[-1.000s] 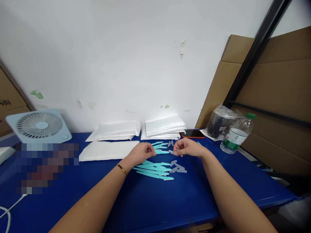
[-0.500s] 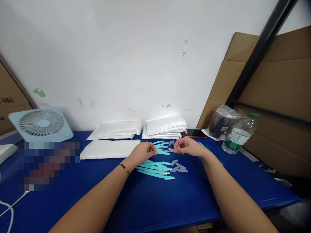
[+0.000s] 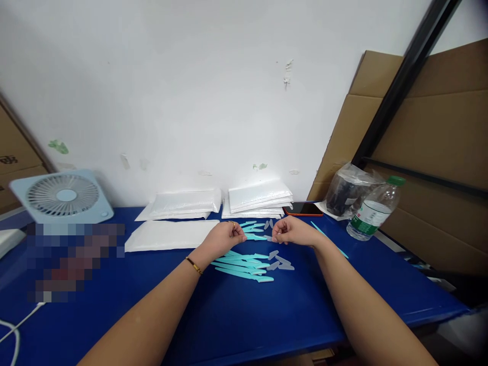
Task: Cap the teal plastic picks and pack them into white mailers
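Turquoise stick (image 3: 256, 237) points right, long axis running left to right, over middle of blue table (image 3: 290, 315). My left hand (image 3: 221, 240) pinches stick's left end; rest juts right of grip. My right hand (image 3: 295, 232) pinches translucent cap (image 3: 269, 238) by stick's right end. Other turquoise sticks (image 3: 244, 275) lie nearer.

Two hands (image 3: 222, 240); seven visible translucent caps (image 3: 273, 254); turquoise razors (image 3: 244, 275) overlapping, too hidden to count; one fan (image 3: 66, 195); one bottle (image 3: 369, 218); one phone (image 3: 305, 209).
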`<state>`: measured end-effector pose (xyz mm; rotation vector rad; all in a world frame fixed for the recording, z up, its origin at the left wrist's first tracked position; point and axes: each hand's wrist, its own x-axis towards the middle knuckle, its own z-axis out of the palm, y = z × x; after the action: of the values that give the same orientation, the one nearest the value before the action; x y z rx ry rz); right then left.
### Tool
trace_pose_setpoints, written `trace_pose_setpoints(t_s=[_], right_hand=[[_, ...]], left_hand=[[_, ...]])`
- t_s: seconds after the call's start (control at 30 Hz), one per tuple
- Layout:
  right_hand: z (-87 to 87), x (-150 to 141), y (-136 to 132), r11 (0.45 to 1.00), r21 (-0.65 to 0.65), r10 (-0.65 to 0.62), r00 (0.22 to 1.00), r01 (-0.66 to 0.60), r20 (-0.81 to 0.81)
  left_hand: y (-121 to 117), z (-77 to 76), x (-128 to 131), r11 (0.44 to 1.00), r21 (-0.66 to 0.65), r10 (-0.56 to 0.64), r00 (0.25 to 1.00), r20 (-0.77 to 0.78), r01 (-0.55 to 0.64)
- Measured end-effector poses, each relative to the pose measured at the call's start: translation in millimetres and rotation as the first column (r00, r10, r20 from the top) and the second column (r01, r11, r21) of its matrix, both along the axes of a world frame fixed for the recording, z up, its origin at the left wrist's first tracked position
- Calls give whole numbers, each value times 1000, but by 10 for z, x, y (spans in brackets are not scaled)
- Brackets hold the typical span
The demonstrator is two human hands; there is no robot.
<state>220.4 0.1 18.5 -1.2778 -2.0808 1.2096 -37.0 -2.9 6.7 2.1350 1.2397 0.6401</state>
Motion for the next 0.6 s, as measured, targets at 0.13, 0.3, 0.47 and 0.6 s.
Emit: trace_pose_setpoints(t_s=[0.13,0.3,0.47,0.6], right_hand=[[35,60,-1,1000,6,-12,1000,12,-27],[6,-80,-35,999,10,42,999,-42,-26],[-82,-217,-20,994,108,13,1000,-10,-27],[-76,-33,69,939,305,-194,977,158,93]], left_hand=[[22,-13,-16,1000,-15,24,1000,0,-24],[21,-43,6,1000,10,-2,1000,-16,2],[24,-67,27,997,73,11,998,-59,-7],[8,-20,7,973,202,134,984,-120,-108]])
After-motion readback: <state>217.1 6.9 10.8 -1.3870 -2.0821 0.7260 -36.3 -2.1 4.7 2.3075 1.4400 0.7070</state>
